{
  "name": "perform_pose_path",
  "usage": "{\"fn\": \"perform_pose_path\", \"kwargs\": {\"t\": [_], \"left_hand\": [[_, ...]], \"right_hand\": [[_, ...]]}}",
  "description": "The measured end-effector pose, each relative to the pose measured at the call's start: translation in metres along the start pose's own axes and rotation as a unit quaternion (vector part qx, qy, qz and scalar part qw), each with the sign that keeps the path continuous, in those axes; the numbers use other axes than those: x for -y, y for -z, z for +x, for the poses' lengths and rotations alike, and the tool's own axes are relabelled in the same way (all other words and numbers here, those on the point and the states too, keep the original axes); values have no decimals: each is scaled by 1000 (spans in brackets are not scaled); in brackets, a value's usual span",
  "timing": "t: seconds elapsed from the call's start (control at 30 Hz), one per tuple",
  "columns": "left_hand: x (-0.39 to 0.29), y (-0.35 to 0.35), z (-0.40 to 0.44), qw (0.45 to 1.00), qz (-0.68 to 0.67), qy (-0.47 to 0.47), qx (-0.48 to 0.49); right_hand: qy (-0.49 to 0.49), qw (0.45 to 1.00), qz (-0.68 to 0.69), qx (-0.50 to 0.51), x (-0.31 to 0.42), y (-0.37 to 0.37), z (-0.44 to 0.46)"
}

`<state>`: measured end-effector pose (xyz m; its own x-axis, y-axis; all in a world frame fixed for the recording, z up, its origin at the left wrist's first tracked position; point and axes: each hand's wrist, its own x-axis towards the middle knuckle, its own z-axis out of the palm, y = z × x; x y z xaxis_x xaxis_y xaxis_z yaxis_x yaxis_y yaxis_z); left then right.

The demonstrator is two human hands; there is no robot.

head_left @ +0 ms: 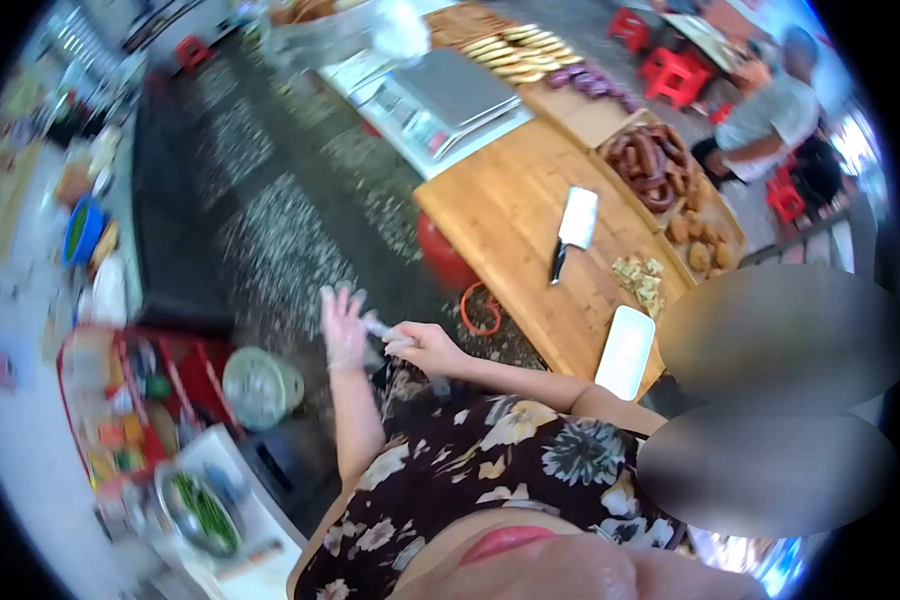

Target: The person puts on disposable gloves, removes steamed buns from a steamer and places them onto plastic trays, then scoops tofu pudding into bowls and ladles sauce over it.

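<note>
A: Setting?
B: Work area, dark floor (160,300) with pale patches; wooden counter (505,190) on the right.

A: Left side, in order.
B: Blue bowl (83,232), one. Red rack (198,378), stocked. Metal bowl (182,522) with green vegetables (208,512), on a white table (267,530). Pale bucket (263,388), beside the rack.

A: Hands?
B: Left hand (343,325): fingers spread apart, closed on nothing, in a clear plastic glove (347,350). Right hand (432,350): fingers curled together, pinching whitish film (375,326) just beside the left one. Whether the film is a second glove, cannot tell.

A: Handling notes on both plastics?
B: By judgement: very light, limp, slippery, easily torn. Best held at the cuff or a loose edge, with the finger pads rather than the nails.

A: Right side?
B: Orange ring (481,310), below the counter's left edge. Scale (455,100), at its far end. Cleaver (574,228), black handle toward the left edge. White tray (626,352), at the near corner. Chopped pieces (638,282), near the right edge. Sausages (650,165), in a tray past that edge. Beyond, a person in a grey shirt (768,122).
</note>
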<state>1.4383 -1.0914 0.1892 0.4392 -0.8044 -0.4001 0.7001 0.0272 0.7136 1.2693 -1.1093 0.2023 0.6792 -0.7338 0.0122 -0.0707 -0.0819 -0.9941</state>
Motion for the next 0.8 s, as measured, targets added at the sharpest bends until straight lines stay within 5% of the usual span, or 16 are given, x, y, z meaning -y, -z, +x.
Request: {"fn": "perform_pose_path", "kwargs": {"t": [0.1,0.2,0.33,0.6,0.7,0.8], "left_hand": [[-12,24,85,998,34,22,55],[12,59,133,996,-11,85,-4],[3,-1,184,983,40,153,89],[9,-43,278,949,204,216,105],[28,-41,295,945,190,236,122],[16,-62,319,926,242,243,155]], "right_hand": [[-165,953,180,-178,-11,36,58],[-178,898,169,-364,-64,59,90],[-167,809,123,-551,-115,145,161],[-226,760,124,-597,-160,237,288],[-178,854,85,-482,-181,237,277],[-243,763,-61,-595,-167,206,262]]}}
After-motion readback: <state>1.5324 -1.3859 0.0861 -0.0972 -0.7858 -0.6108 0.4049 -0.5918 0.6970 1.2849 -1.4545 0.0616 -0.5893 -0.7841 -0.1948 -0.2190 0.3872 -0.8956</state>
